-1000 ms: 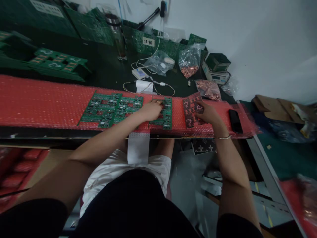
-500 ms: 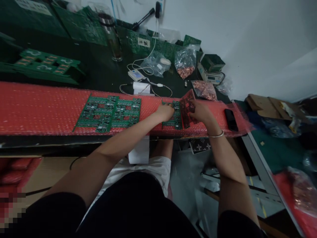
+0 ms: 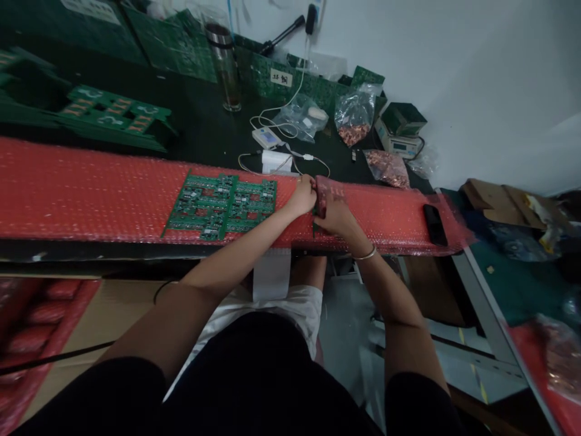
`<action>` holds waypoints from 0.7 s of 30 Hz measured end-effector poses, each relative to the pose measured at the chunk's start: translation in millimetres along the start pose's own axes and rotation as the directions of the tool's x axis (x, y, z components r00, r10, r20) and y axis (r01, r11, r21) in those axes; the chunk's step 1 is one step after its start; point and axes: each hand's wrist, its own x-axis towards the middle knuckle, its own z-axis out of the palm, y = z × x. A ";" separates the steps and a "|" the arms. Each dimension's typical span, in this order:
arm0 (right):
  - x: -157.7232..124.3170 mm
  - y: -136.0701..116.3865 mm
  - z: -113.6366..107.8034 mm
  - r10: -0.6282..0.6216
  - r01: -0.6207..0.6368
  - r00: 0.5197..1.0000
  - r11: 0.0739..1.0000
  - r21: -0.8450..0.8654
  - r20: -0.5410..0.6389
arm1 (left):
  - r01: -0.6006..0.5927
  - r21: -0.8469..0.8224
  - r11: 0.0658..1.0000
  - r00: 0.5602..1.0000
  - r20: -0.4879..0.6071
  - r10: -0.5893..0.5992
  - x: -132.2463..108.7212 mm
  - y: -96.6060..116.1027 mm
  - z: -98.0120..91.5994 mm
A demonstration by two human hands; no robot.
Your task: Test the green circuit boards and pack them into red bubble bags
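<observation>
Right hand (image 3: 334, 217): your grip is closed on the dark red panel (image 3: 327, 189), tipped on edge.
Left hand (image 3: 303, 195): pinches the panel's top corner, steadying it.
Bubble wrap (image 3: 91, 181): cushions the panel and the green boards (image 3: 222, 204) on the bench (image 3: 195, 127).

Electronics workshop, circuit boards (image 3: 221, 204) on bubble wrap (image 3: 82, 188), scale (image 3: 399, 128), parts bags (image 3: 353, 115)

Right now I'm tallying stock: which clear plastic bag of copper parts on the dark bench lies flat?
The clear plastic bag of copper parts just beyond the red bubble wrap; the other bag stands upright beside the small scale.
</observation>
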 end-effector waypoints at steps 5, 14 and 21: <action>-12.4 22.3 7.7 0.115 -0.100 0.989 0.982 0.162 -0.092 | -0.094 0.091 0.991 0.994 0.056 0.090 -38.1 -13.3 -22.6; -22.0 71.8 2.2 0.229 -0.221 0.972 0.817 0.532 0.053 | -0.241 0.102 0.965 0.929 0.311 0.199 -88.2 -4.9 -16.8; -2.4 44.0 -23.5 0.093 -0.087 0.996 0.960 0.265 -0.011 | -0.359 0.458 0.813 0.897 0.409 0.166 -70.2 -74.9 -112.5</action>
